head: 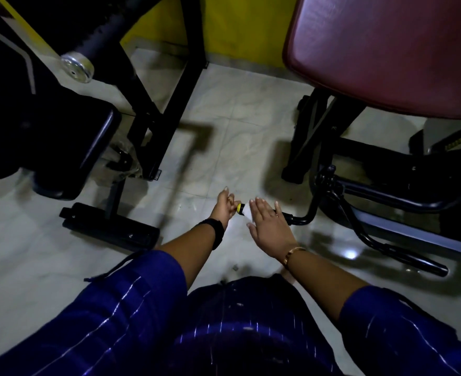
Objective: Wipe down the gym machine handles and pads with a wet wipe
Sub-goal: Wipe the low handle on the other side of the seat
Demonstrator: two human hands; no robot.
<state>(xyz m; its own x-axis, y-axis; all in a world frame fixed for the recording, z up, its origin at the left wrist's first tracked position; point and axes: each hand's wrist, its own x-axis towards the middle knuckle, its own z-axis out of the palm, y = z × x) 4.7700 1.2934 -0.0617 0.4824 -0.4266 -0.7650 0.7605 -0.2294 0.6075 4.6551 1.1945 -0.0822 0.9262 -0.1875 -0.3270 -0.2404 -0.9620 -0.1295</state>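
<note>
Reaching down over the pale tiled floor (237, 118), both hands meet at the handle (294, 220), a thin black bar with a bend, low beside the machine with the maroon pad (386, 50); its near end carries a yellow cap (240, 207); the left hand (225, 206) has curled fingers that pinch this cap; the right hand (267, 223) lies flat on the bar, fingers straight, pressing a white wet wipe (247, 213), mostly hidden under the palm.
</note>
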